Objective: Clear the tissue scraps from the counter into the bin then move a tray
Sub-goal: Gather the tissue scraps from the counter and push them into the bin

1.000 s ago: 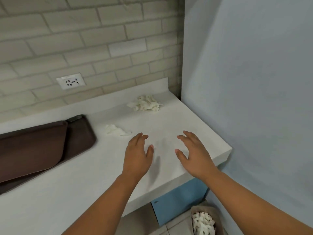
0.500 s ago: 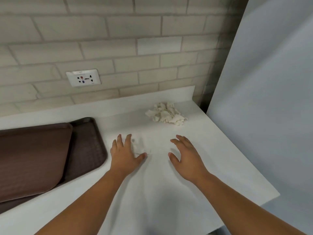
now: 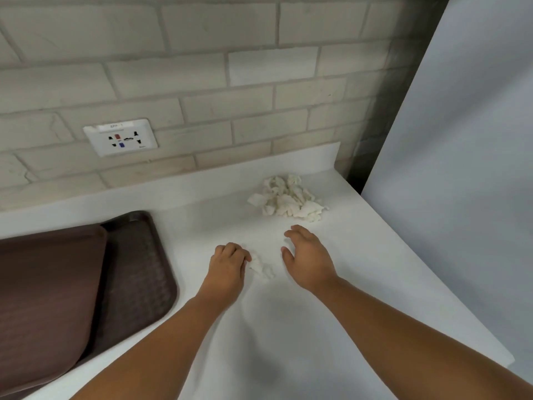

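Note:
A heap of white tissue scraps (image 3: 288,199) lies at the back right of the white counter (image 3: 288,327). A smaller tissue scrap (image 3: 262,268) lies between my hands. My left hand (image 3: 227,267) rests palm down with its fingers curled, and its fingertips touch that small scrap. My right hand (image 3: 307,255) hovers open just right of the scrap, fingers spread, a short way in front of the heap. Two stacked brown trays (image 3: 86,290) sit on the counter at the left. The bin is out of view.
A brick wall with a white power socket (image 3: 121,137) runs behind the counter. A pale blue-grey panel (image 3: 461,168) closes off the right side. The counter's right edge (image 3: 476,321) runs diagonally toward its front corner.
The view has moved closer to the counter and the bin has left the frame. My left hand slid onto the small scrap and curled its fingers against it. My right hand moved toward the heap.

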{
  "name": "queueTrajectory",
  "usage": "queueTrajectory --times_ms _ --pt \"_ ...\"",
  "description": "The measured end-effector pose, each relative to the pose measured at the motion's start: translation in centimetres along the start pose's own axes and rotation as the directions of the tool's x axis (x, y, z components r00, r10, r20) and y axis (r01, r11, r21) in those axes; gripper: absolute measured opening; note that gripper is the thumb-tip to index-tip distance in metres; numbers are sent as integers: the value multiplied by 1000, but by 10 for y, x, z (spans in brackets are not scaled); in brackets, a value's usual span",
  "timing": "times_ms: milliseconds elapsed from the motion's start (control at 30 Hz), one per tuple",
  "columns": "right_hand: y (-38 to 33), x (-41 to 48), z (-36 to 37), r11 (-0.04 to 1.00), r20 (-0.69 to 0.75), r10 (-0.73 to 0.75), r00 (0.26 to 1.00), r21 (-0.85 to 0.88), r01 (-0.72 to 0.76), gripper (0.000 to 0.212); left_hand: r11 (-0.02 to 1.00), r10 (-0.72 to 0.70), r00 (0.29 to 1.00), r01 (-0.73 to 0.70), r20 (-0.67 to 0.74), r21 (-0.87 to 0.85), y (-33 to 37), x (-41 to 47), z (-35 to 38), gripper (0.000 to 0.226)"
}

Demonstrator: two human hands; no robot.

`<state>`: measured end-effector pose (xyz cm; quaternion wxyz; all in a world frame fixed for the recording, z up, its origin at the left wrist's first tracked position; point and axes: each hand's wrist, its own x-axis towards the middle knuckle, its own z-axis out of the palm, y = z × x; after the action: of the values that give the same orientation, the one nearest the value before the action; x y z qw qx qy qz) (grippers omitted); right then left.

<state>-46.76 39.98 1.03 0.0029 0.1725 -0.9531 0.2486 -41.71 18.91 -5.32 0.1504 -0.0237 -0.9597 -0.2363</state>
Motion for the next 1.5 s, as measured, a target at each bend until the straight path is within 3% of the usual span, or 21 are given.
queueTrajectory --times_ms 100,300,467,600,667,800,933,1100,1200,1267,1367,1500 --pt "1 27 1 997 -50 47 998 -65 -50 47 999 -33 999 33 42 4 -2 11 2 22" --pt "24 79 -2 982 -66 138 988 -120 -145 55 972 -140 976 168 165 -166 2 33 -16 18" --pt "38 94 -2 976 -60 137 989 -164 -145 38 991 -100 981 113 164 -73 -5 32 -17 45" --pt "46 94 -3 968 -6 109 994 -225 -107 21 988 -130 959 146 251 -44 -1 38 -20 32" --pt "44 92 -6 977 -66 69 995 -199 -81 18 992 -123 952 127 281 1 3 37 -24 12" --pt "28 83 -19 999 -238 23 971 -21 -29 17 985 -159 970 169 186 -39 9 37 -35 15" --pt "12 72 -40 978 -238 150 960 181 -108 12 961 -204 974 219 102 -170 20 39 -48 18" --pt "1 49 -62 938 -260 170 951 339 -75 23 875 -337 927 373 164 -309 35 38 -63 14" --pt "-1 34 -69 903 -222 215 951 415 -108 15 897 -346 924 377 163 -233 44 36 -69 43" --pt "3 23 -72 917 -215 205 955 382 -111 23 903 -339 930 364 141 -227 54 30 -72 57" --pt "11 4 -76 954 -206 183 961 274 -123 40 889 -352 924 379 147 -256 69 21 -76 58" --pt "22 -20 -75 940 -138 242 960 278 -197 38 881 -350 915 395 201 -261 83 12 -79 53"
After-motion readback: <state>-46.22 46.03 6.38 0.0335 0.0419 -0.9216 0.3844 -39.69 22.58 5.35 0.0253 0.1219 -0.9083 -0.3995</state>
